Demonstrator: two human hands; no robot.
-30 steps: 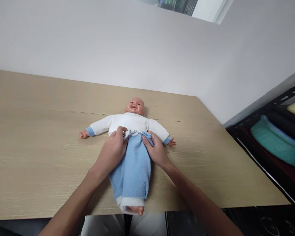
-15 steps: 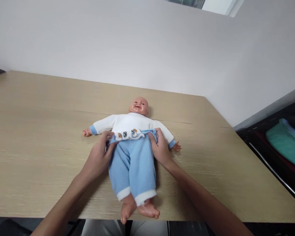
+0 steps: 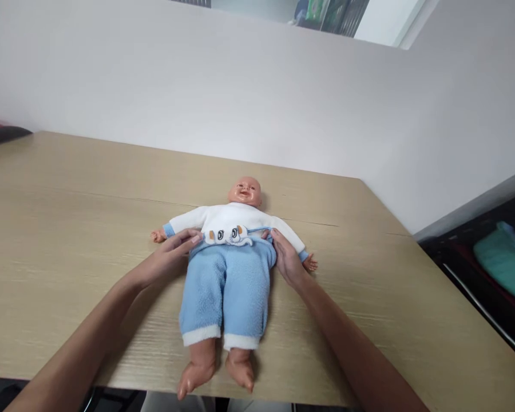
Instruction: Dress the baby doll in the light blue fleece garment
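A baby doll lies on its back on a light wooden table, head away from me. It wears a white top with blue cuffs and light blue fleece trousers with white cuffs; its bare feet reach the near table edge. My left hand rests at the doll's left hip, fingers stretched onto the waistband. At the other hip, my right hand has its fingers pinching the waistband.
A white wall rises behind the table. To the right stands a dark shelf with a green folded cloth. A dark object lies at the far left table edge.
The trousers have come up to the doll's waist and both legs now lie straight and apart. My left hand has loosened from a grip to flat fingers.
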